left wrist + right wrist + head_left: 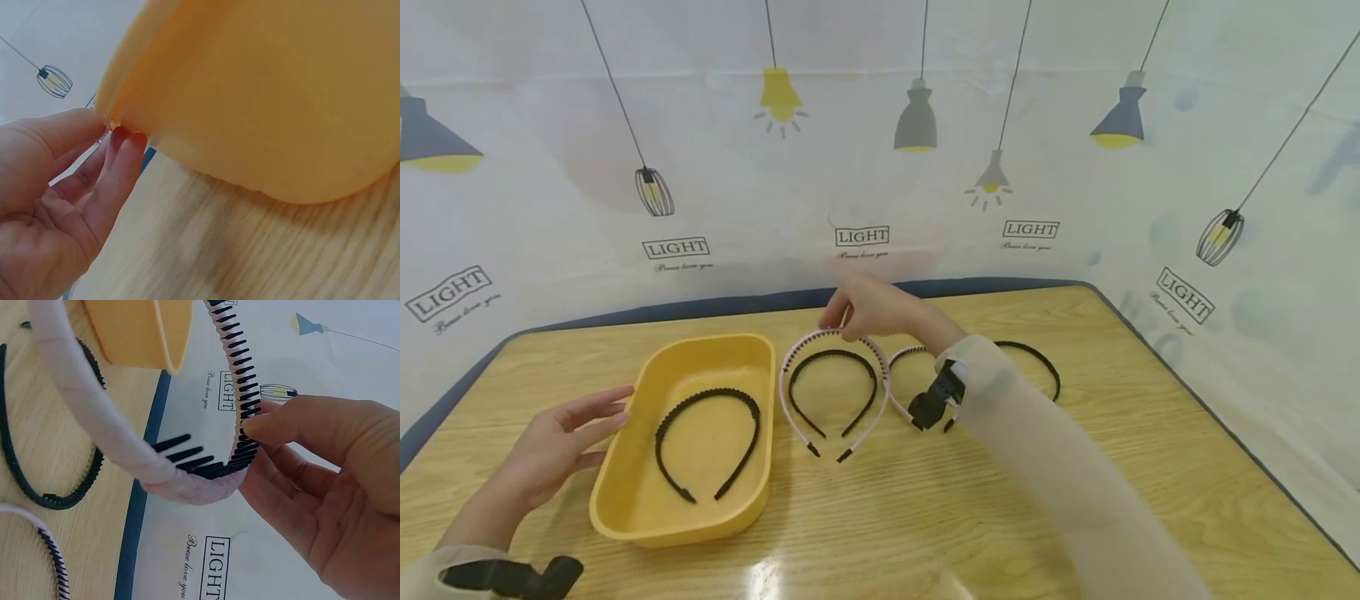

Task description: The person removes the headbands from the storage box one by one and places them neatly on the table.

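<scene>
My right hand (872, 308) pinches a pale pink headband (786, 400) by the top of its arch, with the thumb on its toothed inner side in the right wrist view. Its black-tipped ends point toward me, and the arch frames a black headband (793, 392) on the table. At the left, my left hand (553, 446) grips the left rim of a yellow tray (752, 521), fingertips over the edge and thumb below. In the left wrist view the tray's outer wall (269, 112) fills much of the picture. A black toothed headband (718, 392) lies inside the tray.
Under my right forearm lie another pink headband (897, 404) and a black headband (1045, 360), both partly hidden. The wooden table (880, 533) ends at a dark blue edge, with a lamp-printed backdrop (820, 192) behind and at the sides.
</scene>
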Tool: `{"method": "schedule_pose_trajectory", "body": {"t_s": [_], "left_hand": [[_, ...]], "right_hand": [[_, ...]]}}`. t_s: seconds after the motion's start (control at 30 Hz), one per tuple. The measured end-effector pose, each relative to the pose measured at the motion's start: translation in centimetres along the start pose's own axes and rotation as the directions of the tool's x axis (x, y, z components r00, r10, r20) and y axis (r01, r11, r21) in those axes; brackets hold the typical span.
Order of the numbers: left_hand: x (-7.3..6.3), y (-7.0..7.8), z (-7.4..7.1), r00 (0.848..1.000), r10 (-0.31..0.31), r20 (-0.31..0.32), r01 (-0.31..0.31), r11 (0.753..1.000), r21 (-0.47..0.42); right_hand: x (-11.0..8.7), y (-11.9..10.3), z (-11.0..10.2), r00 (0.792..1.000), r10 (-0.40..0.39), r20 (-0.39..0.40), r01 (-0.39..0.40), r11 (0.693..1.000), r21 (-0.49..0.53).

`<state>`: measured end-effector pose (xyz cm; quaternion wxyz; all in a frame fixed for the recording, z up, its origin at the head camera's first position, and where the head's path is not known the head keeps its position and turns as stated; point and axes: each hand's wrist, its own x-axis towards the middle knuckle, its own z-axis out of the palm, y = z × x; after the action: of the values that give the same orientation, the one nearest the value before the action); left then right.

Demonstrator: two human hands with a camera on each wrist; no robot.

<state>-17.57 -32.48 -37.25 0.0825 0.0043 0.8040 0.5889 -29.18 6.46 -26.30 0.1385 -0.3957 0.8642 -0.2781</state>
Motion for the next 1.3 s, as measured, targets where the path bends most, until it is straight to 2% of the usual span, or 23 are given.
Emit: {"method": "schedule_pose_trajectory", "body": {"t_s": [0.27,0.5,0.6,1.07,1.3], "left_hand": [[0.0,0.0,-0.1,1.0,-0.001,0.004,0.001,1.0,0.0],[0.0,-0.1,0.0,1.0,0.0,0.005,0.0,1.0,-0.008],[0.0,-0.2,0.0,1.0,0.003,0.004,-0.003,1.0,-0.002],[0.0,-0.2,-0.1,1.0,0.029,0.011,-0.028,0.999,-0.019],[0.0,-0.2,0.0,1.0,0.029,0.01,-0.029,0.999,-0.023]], "right_hand": [[-1.3,0.3,0.9,1.0,-0.011,0.012,0.011,1.0,0.021],[-2.3,0.7,2.1,0.998,-0.01,0.058,0.007,0.999,0.047],[-2.6,0.9,2.6,0.997,-0.035,0.068,0.032,0.999,0.038],[-2.8,1.8,6.0,0.985,-0.08,0.153,0.072,0.996,0.053],[-2.7,1.8,7.6,0.982,-0.048,0.184,0.032,0.996,0.087]]}}
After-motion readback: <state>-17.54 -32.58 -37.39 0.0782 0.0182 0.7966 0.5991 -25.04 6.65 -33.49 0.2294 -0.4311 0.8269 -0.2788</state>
